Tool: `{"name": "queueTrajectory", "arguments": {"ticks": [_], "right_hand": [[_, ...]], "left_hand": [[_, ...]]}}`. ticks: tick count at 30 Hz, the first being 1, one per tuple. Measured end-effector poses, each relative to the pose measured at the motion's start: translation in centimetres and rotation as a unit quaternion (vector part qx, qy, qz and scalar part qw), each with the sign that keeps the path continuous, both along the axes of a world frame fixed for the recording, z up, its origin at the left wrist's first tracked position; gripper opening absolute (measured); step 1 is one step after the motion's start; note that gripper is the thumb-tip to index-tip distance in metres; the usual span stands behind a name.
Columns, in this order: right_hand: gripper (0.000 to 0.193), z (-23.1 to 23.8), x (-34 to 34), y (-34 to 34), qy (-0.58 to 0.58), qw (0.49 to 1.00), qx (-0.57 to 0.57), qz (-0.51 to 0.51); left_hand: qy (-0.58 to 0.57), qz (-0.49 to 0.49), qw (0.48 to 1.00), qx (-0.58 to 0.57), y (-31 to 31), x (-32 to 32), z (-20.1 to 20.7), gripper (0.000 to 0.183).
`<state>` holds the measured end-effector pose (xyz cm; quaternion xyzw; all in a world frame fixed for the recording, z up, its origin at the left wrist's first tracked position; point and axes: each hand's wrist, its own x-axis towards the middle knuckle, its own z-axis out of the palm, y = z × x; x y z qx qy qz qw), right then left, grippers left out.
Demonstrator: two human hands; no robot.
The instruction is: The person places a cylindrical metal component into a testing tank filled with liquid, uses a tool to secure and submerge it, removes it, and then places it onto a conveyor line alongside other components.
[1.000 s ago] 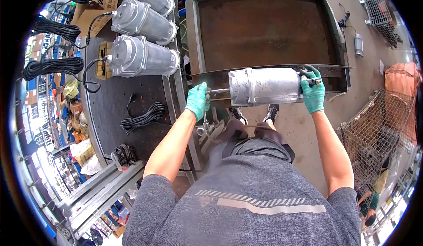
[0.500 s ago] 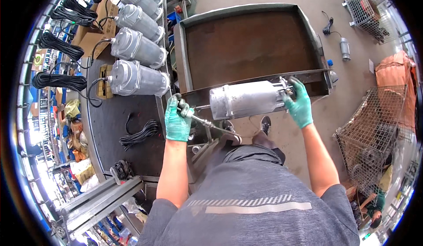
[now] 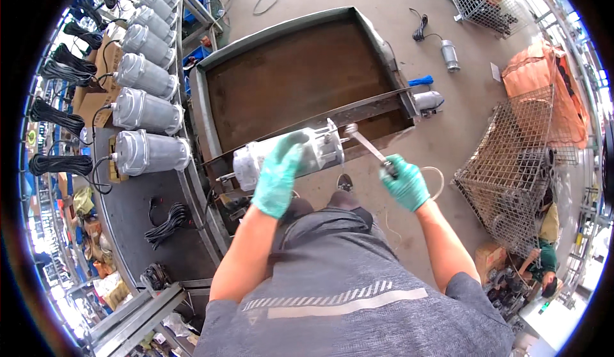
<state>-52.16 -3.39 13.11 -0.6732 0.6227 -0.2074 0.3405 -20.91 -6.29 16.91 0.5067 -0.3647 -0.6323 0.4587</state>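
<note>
A silver metal cylinder (image 3: 313,155) lies sideways in front of me at the near edge of the metal trough (image 3: 211,111). A shaft end sticks out on its left, and a flange with thin rods is at its right end. My left hand (image 3: 279,175), in a green glove, is wrapped over the middle of the cylinder; its fingers are slightly blurred. In my gloved right hand (image 3: 405,184) is a wrench (image 3: 369,146), gripped by its dark end. The wrench's ring head is close to the flanged end; whether they touch, I cannot tell.
Several similar grey motor housings (image 3: 150,152) with coiled black cables (image 3: 61,164) line the bench at left. A loose cable coil (image 3: 167,225) lies nearer. Wire mesh cages (image 3: 505,171) stand at right, with another person (image 3: 545,261) beyond. Another cylinder (image 3: 449,56) is on the floor.
My left hand has left the rod-like tool at the shaft end and moved onto the cylinder's body. My right hand has come off the flanged end and now holds a wrench. The view has shifted right.
</note>
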Motion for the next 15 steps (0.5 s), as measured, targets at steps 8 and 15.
{"name": "queueTrajectory", "arguments": {"ticks": [8,15], "right_hand": [[0.029,-12.3,-14.8,-7.9,0.064,0.985,0.061,-0.151],[0.054,-16.6,-14.7,-10.9,0.12,0.966,0.148,-0.174]], "left_hand": [[0.026,0.298,0.953,0.052,8.6,14.3,-4.2,0.022],[-0.259,0.394,0.877,0.095,13.3,23.9,-8.0,0.029]]}}
